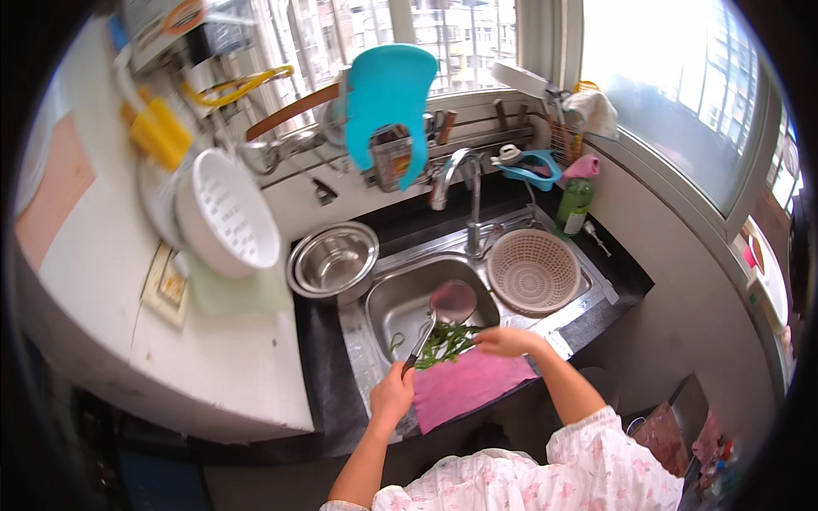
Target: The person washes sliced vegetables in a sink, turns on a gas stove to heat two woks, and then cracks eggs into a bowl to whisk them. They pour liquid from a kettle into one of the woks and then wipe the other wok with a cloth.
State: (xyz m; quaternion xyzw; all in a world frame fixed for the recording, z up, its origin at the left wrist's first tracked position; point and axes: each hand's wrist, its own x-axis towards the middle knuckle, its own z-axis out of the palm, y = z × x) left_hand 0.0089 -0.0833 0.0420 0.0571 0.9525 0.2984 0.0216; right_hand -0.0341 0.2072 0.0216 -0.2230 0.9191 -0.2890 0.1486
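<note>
My left hand [392,396] grips the dark handle of a long metal ladle or skimmer [420,342]. Its round, reddish head hangs over the stainless steel sink [394,300]. Long green leafy vegetables [447,345] lie at the near side of the basin, partly behind the handle. My right hand [507,342] is at the basin's near right corner, its fingers pointing left beside the greens. Slight blur hides whether those fingers hold a stem. A pink cloth [470,386] is spread over the front edge of the sink, below both hands.
A beige plastic colander [533,271] stands on the right drainboard, near a chrome faucet [474,211]. Nested steel bowls [335,262] are left of the basin. A green bottle [576,207] stands at the back right. A white basket [227,214] hangs on the left wall.
</note>
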